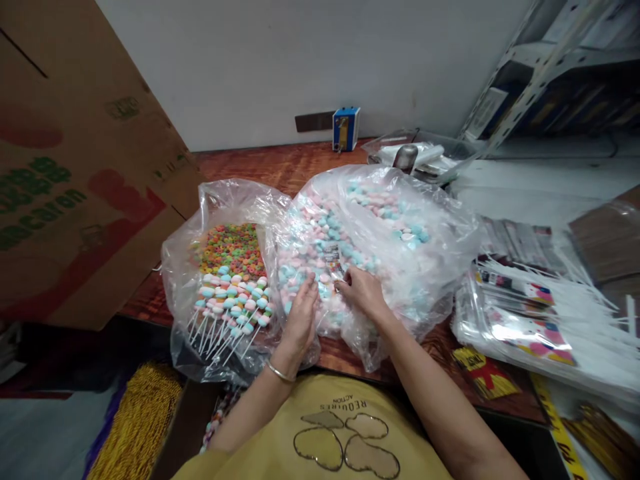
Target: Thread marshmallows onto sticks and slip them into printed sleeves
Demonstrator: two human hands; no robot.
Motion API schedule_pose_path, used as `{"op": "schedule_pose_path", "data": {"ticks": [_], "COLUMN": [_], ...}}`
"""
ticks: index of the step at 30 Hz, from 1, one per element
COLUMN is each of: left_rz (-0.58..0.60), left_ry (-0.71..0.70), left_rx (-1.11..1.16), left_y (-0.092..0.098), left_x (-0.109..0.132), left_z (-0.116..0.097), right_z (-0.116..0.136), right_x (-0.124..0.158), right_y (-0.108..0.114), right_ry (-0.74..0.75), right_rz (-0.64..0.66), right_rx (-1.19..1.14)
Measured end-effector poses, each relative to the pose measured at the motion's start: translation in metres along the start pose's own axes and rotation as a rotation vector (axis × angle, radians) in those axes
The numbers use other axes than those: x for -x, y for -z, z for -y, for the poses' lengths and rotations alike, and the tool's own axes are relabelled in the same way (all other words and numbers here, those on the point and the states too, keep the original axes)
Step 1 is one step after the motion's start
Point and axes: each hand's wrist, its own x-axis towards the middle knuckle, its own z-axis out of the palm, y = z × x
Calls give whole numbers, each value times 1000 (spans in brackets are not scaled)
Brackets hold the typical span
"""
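Observation:
My left hand (301, 311) reaches into a large clear plastic bag (435, 220) full of pink, white and blue candies (320, 233), fingers curled among them. My right hand (361, 289) is in the same bag beside it, fingertips pinched near a small printed packet (333, 259). Whether either hand grips a candy is hidden. To the left lies a second clear bag (175, 267) holding finished candy skewers (227, 310) on white sticks and small multicoloured candies (231, 247).
A big cardboard box (75, 173) leans at the left. At right lie stacks of printed clear packets (520, 313) and white sticks (585, 300). A blue box (346, 128) stands by the wall, next to a clear tray (425, 155). The wooden table (260, 163) bears it all.

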Motion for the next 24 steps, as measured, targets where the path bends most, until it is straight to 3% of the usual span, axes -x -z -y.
{"op": "schedule_pose_path", "data": {"ticks": [6,11,13,15,18,21,24], "left_rz": [21,151,118,23,-68,-32,43], "left_ry": [-22,49,63,66,41,24,26], "left_rx": [-45,-73,-16,40,55,24,17], "left_y": [-7,-17,-21,-22,-20,-18,-19], "left_x": [2,12,14,14,14,16,16], "left_z": [1,-7,-11,-13,-15,-18,-20], "right_z": [0,-3,-5,-8,-13,-15,-11], "right_x": [19,54,64,71,76,78,78], "right_y": [8,18,20,22,21,19,17], "right_ry": [132,539,633,575,391,276,222], "right_rz": [-129,-424,-485,-469,-299,-134,-82], "right_rx": [-24,43,-6,-193,-688,-1066,-1166]}}
